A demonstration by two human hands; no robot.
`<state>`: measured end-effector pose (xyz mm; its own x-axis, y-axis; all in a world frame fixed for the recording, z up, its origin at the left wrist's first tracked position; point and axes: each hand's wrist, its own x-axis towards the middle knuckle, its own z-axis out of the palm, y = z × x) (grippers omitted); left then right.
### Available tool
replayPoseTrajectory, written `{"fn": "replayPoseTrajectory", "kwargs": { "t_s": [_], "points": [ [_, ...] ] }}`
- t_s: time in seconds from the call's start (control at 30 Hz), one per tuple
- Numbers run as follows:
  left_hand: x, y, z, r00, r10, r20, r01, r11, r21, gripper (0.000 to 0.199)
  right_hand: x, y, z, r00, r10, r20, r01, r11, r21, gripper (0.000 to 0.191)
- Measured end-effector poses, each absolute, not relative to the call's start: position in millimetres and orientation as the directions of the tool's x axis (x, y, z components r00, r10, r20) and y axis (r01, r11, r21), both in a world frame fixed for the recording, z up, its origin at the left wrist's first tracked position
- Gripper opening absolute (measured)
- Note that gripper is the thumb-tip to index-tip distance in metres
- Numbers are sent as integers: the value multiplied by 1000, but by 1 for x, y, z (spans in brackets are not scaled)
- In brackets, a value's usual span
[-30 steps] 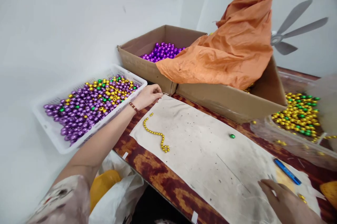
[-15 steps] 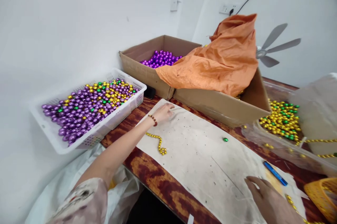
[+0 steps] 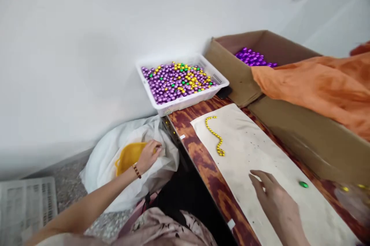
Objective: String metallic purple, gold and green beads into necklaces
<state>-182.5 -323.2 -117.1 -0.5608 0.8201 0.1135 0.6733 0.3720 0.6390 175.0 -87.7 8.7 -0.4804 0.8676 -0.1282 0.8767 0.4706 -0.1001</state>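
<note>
Down left of the table, my left hand (image 3: pixel 148 156), with a beaded bracelet on its wrist, is at the right rim of a yellow plastic basket (image 3: pixel 130 156). Its fingers curl in at that rim. The basket rests on a white sack (image 3: pixel 106 184). My right hand (image 3: pixel 276 199) hovers over or rests on the pale cloth (image 3: pixel 239 184), fingers apart and holding nothing. A short string of gold beads (image 3: pixel 215 134) lies curved on the cloth beyond it. One green bead (image 3: pixel 303 184) sits to its right.
A white basket (image 3: pixel 185 104) of purple, gold and green beads stands at the table's far end. Beside it is a cardboard box (image 3: pixel 231 72) with purple beads (image 3: pixel 251 57) and an orange cloth (image 3: pixel 318 80). A pale crate (image 3: pixel 29 207) is on the floor at left.
My left hand has left the cloth and come down to the yellow basket beside the table. The view has swung left. My right hand now shows with its fingers over the cloth's middle.
</note>
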Motion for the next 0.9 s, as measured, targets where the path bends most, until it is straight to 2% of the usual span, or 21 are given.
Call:
{"fn": "replayPoseTrajectory", "kwargs": {
  "t_s": [0.07, 0.13, 0.23, 0.33, 0.43, 0.5, 0.6, 0.73, 0.8, 0.9],
  "points": [
    [-205, -332, -143, -633, 772, -56, 622, 550, 557, 15, 148, -96, 15, -575, 808, -129, 818, 570, -76, 48],
    [-225, -329, -164, -664, 736, -130, 575, 614, 541, 22, 132, -102, 23, -628, 767, -130, 777, 627, -54, 47],
    [-244, -312, -192, -668, 715, -208, 503, 640, 581, 26, 123, -100, 35, -660, 741, -123, 748, 663, -21, 46],
    [-253, -283, -217, -665, 687, -291, 391, 653, 648, 21, 115, -96, 39, -713, 692, -112, 699, 715, -28, 46],
    [-258, -248, -234, -682, 640, -355, 243, 656, 714, 23, 92, -109, 26, -824, 548, -141, 564, 817, -120, 43],
    [-260, -224, -242, -703, 594, -391, 147, 660, 737, 29, 70, -129, 6, -897, 428, -109, 441, 884, -155, 41],
    [-263, -194, -250, -745, 492, -451, 15, 688, 726, 35, 45, -163, -34, -951, 308, 15, 308, 951, -43, 40],
    [-272, -174, -265, -745, 353, -566, -143, 744, 653, 44, 44, -187, -75, -944, 322, 71, 330, 922, 204, 62],
    [-277, -170, -275, -703, 330, -630, -195, 763, 617, 45, 50, -190, -87, -943, 316, 103, 332, 900, 281, 75],
    [-281, -167, -285, -623, 352, -699, -225, 775, 591, 42, 54, -191, -95, -952, 277, 131, 305, 895, 327, 88]
  ]
}}
